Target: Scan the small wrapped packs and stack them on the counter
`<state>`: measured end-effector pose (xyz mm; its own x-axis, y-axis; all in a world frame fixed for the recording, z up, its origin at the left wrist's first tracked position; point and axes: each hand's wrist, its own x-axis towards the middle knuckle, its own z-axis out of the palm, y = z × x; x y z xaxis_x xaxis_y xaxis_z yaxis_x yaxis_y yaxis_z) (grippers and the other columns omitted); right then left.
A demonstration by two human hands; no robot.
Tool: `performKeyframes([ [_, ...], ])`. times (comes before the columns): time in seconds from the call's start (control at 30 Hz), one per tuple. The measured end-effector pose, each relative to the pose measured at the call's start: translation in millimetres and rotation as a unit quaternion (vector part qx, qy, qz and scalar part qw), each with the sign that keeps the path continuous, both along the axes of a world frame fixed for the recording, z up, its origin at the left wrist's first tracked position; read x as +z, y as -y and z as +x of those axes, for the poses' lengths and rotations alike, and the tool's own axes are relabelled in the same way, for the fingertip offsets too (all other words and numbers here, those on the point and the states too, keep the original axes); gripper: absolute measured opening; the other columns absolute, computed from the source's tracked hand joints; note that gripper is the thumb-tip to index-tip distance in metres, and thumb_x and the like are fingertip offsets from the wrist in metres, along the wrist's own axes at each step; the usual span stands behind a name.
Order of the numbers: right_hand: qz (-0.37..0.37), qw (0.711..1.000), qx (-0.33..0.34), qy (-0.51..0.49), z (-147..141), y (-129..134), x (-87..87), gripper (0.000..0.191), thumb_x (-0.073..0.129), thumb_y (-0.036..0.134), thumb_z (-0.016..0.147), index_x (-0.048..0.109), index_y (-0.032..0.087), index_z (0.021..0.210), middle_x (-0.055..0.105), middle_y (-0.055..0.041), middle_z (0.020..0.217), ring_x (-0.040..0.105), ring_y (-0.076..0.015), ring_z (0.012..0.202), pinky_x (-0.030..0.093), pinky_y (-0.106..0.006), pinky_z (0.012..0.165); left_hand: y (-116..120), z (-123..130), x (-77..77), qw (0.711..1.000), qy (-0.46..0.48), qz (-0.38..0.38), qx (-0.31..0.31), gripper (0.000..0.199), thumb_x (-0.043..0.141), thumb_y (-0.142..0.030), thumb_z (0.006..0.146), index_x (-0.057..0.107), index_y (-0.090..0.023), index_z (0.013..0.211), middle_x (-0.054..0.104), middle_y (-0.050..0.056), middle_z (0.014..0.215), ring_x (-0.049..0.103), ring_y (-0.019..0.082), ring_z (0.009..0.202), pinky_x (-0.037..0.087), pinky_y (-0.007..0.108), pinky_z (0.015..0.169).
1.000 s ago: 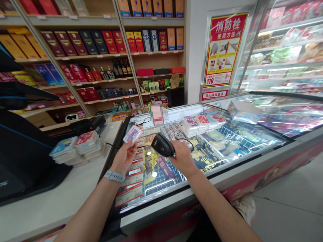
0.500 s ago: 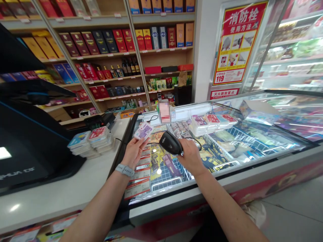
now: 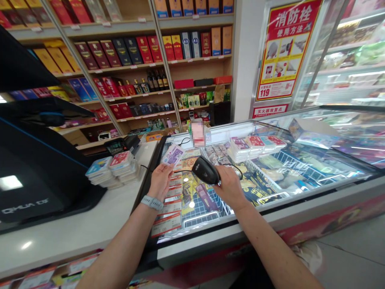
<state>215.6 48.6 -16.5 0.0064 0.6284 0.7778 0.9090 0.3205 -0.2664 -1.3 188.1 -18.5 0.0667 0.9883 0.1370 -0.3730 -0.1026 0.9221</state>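
My left hand (image 3: 161, 180), with a pale watch strap (image 3: 152, 202) at its wrist, pinches the lower edge of a flat purple-and-white packet (image 3: 173, 155). The packet is tilted up over the glass of a chest freezer. In my right hand (image 3: 231, 185) is a black handheld barcode scanner (image 3: 205, 170), its head turned left toward the packet; the scanner's grip is mostly hidden by my fingers. Scanner and packet are apart. Similar flat packs (image 3: 120, 159) in blue and red stand stacked on the counter to the left, and more packs (image 3: 252, 145) are piled on the freezer glass at right.
A large black checkout machine (image 3: 45, 160) occupies the white counter (image 3: 75, 233). Wire baskets of wrapped goods lie under the freezer glass. Price labels (image 3: 168, 216) line its left side. An open carton (image 3: 313, 130) sits far right. Shelves of boxed bottles (image 3: 129, 51) stand behind.
The whole view has shifted slightly, so things sit a little further right. Both hands keep their holds on the packet and scanner, nearly in the same place over the freezer.
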Motion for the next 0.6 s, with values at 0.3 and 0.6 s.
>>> performKeyframes([
  [0.3, 0.001, 1.0, 0.009, 0.002, -0.7, 0.9, 1.5, 0.026, 0.055, 0.017, 0.079, 0.056, 0.015, 0.105, 0.065, -0.009, 0.091, 0.058, -0.0259, 0.086, 0.042, -0.039, 0.078, 6.0, 9.0, 4.4, 0.999, 0.015, 0.03, 0.005, 0.033, 0.084, -0.021, 0.055, 0.067, -0.016, 0.083, 0.071, 0.004, 0.092, 0.063, 0.015, 0.092, 0.045, 0.03, 0.089],
  [0.6, -0.003, 1.0, 0.013, 0.008, 1.0, -0.5, -0.9, 0.029, 0.056, 0.016, 0.079, 0.056, 0.015, 0.108, 0.065, -0.009, 0.093, 0.057, -0.0258, 0.089, 0.041, -0.04, 0.084, 7.2, 11.8, 2.8, 0.999, -0.009, 0.037, 0.007, 0.035, 0.083, -0.021, 0.055, 0.067, -0.015, 0.086, 0.071, 0.004, 0.088, 0.064, 0.014, 0.084, 0.046, 0.03, 0.086],
])
